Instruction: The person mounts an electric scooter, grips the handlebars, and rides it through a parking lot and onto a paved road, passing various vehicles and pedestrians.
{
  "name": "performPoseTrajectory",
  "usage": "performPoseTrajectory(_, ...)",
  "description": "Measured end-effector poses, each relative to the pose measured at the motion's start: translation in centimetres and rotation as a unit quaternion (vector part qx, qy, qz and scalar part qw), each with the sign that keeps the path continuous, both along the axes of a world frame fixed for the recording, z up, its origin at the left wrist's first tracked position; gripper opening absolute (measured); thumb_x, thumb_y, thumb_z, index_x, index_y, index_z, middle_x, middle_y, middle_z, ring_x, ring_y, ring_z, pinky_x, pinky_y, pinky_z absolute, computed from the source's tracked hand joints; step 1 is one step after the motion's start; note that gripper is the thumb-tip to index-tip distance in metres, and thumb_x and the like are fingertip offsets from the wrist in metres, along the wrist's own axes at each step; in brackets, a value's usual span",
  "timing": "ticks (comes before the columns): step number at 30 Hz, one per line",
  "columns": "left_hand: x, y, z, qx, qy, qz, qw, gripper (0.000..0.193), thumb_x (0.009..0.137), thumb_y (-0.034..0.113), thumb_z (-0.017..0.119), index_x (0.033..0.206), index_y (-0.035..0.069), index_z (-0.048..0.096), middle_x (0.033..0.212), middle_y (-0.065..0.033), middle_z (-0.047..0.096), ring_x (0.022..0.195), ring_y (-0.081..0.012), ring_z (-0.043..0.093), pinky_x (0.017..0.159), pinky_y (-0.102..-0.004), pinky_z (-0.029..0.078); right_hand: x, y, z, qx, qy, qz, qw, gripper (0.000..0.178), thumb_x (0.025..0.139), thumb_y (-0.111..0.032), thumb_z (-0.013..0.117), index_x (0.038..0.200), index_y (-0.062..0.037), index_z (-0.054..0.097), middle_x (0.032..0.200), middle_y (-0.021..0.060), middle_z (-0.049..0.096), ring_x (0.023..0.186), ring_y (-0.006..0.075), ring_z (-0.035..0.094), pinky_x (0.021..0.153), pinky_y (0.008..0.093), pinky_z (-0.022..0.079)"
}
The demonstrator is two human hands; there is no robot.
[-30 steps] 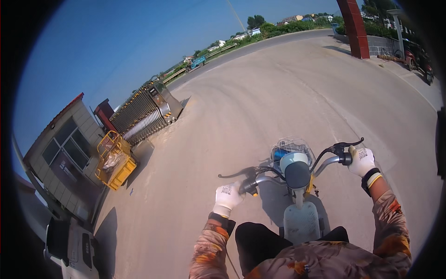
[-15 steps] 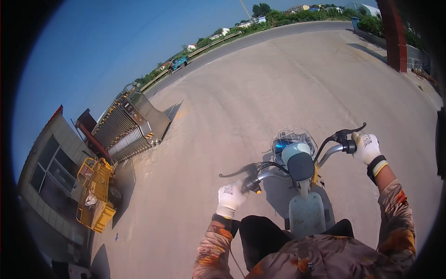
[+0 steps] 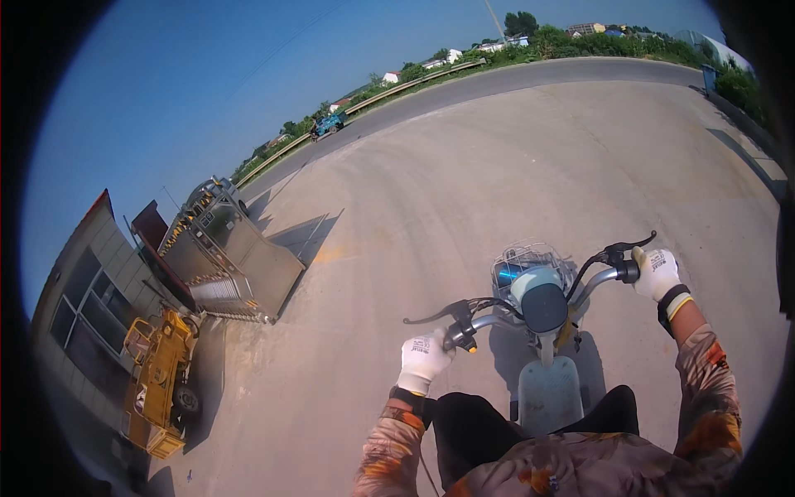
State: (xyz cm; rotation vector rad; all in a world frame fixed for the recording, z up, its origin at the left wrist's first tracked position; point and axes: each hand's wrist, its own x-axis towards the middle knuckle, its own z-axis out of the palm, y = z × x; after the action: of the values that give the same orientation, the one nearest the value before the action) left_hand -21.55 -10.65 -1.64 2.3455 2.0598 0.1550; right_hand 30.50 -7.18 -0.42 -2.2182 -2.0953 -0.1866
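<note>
Swung left — both hands (image 3: 422, 358) gripping scooter handlebar (image 3: 530, 308).

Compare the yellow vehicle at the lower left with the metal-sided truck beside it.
The yellow vehicle is smaller and bright yellow; the metal-sided truck is larger, grey and silvery. The yellow vehicle stands right against the building, while the truck sits farther out on the concrete yard. The truck has tall slatted sides; the yellow one shows an open frame. Both stand left of the scooter.

No packages, labels, signs or screens.
</note>
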Motion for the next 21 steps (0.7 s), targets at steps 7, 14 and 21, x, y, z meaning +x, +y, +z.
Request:
performPoseTrajectory(7, -7.1, -4.1, -0.6, -0.007, 0.019, -0.014, 1.0, 0.024, 0.089, 0.035, 0.066, 0.102, 0.014, 0.065, 0.09, -0.0121, 0.077, 0.088, -0.0361, 0.075, 0.077, -0.0506, 0.058, -6.4, -5.8, -0.3, -0.038, 0.009, -0.015, 0.999, 0.036, 0.076, -0.028, 0.076, 0.106, -0.0089, 0.067, 0.088, 0.0182, 0.077, 0.09, 0.0389, 0.076, 0.08, 0.0503, 0.059)
performPoseTrajectory(14, -6.9, -5.1, -0.7, 0.0, 0.042, 0.006, 0.999, 0.027, 0.085, 0.035, 0.069, 0.102, 0.014, 0.065, 0.083, -0.0124, 0.076, 0.081, -0.0362, 0.076, 0.073, -0.0496, 0.059, -6.2, -4.7, -2.2, 0.011, 0.01, 0.013, 1.0, 0.033, 0.081, -0.029, 0.074, 0.106, -0.0081, 0.066, 0.085, 0.0183, 0.076, 0.084, 0.04, 0.076, 0.078, 0.0506, 0.059)
performPoseTrajectory(21, 0.1, -2.1, -1.7, 0.012, 0.021, 0.001, 1.0, 0.034, 0.088, 0.039, 0.068, 0.114, 0.016, 0.07, 0.091, -0.0154, 0.078, 0.087, -0.0381, 0.075, 0.076, -0.0512, 0.059, -0.9, -2.7, -1.7, -0.002, 0.018, 0.008, 1.0, 0.031, 0.08, -0.024, 0.074, 0.108, -0.0122, 0.068, 0.09, 0.017, 0.077, 0.092, 0.039, 0.076, 0.084, 0.0503, 0.057)
